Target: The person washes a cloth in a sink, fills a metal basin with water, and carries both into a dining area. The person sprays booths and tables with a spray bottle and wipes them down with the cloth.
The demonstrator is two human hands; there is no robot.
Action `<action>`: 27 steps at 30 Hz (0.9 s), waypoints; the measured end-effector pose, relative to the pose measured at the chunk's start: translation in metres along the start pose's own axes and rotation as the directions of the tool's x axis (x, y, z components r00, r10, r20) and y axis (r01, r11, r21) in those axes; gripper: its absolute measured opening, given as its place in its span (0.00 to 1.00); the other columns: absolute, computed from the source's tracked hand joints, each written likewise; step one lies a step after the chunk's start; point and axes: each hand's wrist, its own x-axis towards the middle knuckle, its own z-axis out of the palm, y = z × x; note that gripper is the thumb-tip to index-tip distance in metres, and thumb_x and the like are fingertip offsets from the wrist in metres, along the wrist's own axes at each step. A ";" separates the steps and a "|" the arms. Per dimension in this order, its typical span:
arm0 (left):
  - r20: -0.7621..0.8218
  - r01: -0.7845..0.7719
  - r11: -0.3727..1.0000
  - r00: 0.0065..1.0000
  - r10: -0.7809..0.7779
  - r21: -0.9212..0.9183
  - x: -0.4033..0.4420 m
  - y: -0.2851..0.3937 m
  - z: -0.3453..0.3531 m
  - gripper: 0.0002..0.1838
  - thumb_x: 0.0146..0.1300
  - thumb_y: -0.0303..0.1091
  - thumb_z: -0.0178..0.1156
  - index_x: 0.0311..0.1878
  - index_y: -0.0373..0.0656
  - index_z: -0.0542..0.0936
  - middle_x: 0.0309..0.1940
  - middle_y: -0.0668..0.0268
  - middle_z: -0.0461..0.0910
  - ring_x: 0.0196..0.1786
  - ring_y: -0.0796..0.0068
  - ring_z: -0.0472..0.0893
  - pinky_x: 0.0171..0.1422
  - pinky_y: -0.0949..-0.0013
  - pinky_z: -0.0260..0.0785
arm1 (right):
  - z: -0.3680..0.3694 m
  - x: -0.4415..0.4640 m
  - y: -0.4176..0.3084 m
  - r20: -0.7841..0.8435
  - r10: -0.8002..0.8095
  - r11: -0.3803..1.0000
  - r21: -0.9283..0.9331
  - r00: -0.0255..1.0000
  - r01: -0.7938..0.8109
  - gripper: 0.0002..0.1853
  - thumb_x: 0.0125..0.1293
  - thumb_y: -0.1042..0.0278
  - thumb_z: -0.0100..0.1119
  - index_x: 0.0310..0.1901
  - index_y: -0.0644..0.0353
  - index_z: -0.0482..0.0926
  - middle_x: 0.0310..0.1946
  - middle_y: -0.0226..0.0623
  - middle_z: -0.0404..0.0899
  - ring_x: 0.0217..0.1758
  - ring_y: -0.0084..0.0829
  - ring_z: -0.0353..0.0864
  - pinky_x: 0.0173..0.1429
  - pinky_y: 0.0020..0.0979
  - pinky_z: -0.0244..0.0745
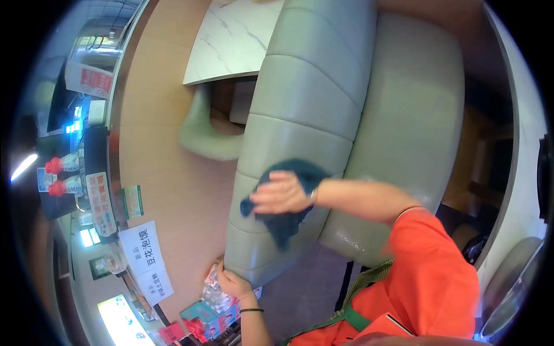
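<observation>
My right hand point(283, 193) presses a dark blue-green cloth point(288, 228) against the padded backrest point(303, 86) of a grey-green bench. Its fingers lie over the cloth, which spreads out on both sides of the hand and is blurred at its lower end. My left hand point(234, 284) grips the near end of the same backrest, with its fingers bent around the edge. The bench's seat cushion point(412, 98) lies to the right of the backrest.
A white marbled tabletop point(234, 37) and a grey-green chair point(208, 135) stand beyond the backrest. Printed signs point(145, 254) hang along a counter at left. Colourful boxes point(210, 317) sit by my left hand. A round-topped stool point(511, 277) is at lower right.
</observation>
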 end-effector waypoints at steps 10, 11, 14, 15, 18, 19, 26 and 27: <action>-0.022 -0.052 0.996 0.998 0.050 -0.068 -0.001 -0.007 0.001 0.18 0.63 0.34 0.39 0.45 0.31 0.74 0.41 0.51 0.77 0.44 0.59 0.75 0.52 0.64 0.65 | -0.110 0.018 0.214 -0.348 0.516 0.477 -0.642 0.783 -0.600 0.15 0.56 0.65 0.51 0.45 0.44 0.79 0.42 0.46 0.74 0.43 0.43 0.74 0.48 0.34 0.69; -0.034 -0.063 0.996 0.998 0.061 -0.057 -0.001 -0.008 0.002 0.18 0.63 0.34 0.39 0.45 0.32 0.75 0.40 0.52 0.77 0.43 0.59 0.75 0.52 0.64 0.65 | -0.118 0.007 0.239 -0.503 0.767 0.411 -0.089 0.397 -0.907 0.17 0.58 0.69 0.49 0.50 0.49 0.76 0.48 0.46 0.72 0.51 0.44 0.72 0.56 0.36 0.65; -0.036 -0.047 0.996 0.998 0.044 -0.072 0.001 0.000 0.004 0.18 0.63 0.33 0.39 0.45 0.32 0.74 0.40 0.53 0.77 0.43 0.61 0.76 0.51 0.65 0.65 | -0.059 -0.039 0.208 -0.577 0.580 0.568 -0.220 0.575 -0.793 0.15 0.60 0.73 0.46 0.50 0.52 0.72 0.42 0.43 0.70 0.47 0.41 0.70 0.51 0.34 0.66; -0.019 -0.023 0.997 1.000 0.021 -0.075 0.000 0.003 0.003 0.18 0.63 0.33 0.39 0.45 0.32 0.74 0.40 0.54 0.77 0.43 0.62 0.76 0.51 0.65 0.65 | -0.046 -0.043 0.180 -0.609 0.545 0.587 -0.212 0.576 -0.781 0.22 0.58 0.73 0.45 0.54 0.43 0.72 0.46 0.42 0.71 0.51 0.45 0.69 0.57 0.38 0.63; 0.025 -0.050 0.995 0.998 0.052 -0.092 0.004 0.012 -0.003 0.17 0.62 0.33 0.42 0.45 0.32 0.75 0.41 0.51 0.77 0.43 0.56 0.76 0.49 0.63 0.66 | -0.024 -0.035 0.069 -0.408 0.699 0.596 -0.120 0.587 -0.794 0.23 0.61 0.74 0.41 0.60 0.50 0.66 0.54 0.43 0.68 0.61 0.43 0.60 0.65 0.35 0.53; 0.028 -0.057 0.994 0.998 0.059 -0.093 0.005 0.010 -0.003 0.17 0.62 0.33 0.42 0.45 0.32 0.75 0.41 0.51 0.77 0.43 0.56 0.76 0.49 0.63 0.66 | -0.010 -0.041 0.025 -0.314 0.698 0.642 -0.125 0.644 -0.756 0.23 0.61 0.72 0.40 0.59 0.55 0.67 0.54 0.45 0.68 0.61 0.45 0.61 0.64 0.38 0.54; 0.061 -0.080 0.985 0.994 0.090 -0.153 -0.001 0.005 -0.003 0.17 0.64 0.33 0.39 0.46 0.32 0.73 0.42 0.55 0.76 0.45 0.65 0.74 0.52 0.67 0.64 | 0.050 -0.090 -0.210 0.081 0.371 0.925 0.057 0.925 -0.375 0.19 0.42 0.61 0.55 0.41 0.44 0.75 0.42 0.31 0.67 0.42 0.36 0.67 0.41 0.35 0.64; 0.061 -0.087 0.984 0.993 0.097 -0.153 0.000 0.002 -0.004 0.18 0.64 0.33 0.38 0.47 0.32 0.73 0.42 0.55 0.76 0.46 0.65 0.74 0.52 0.67 0.64 | 0.031 -0.079 -0.180 0.183 0.272 0.955 0.069 0.945 -0.288 0.13 0.45 0.62 0.51 0.37 0.43 0.75 0.38 0.26 0.69 0.42 0.31 0.68 0.35 0.32 0.65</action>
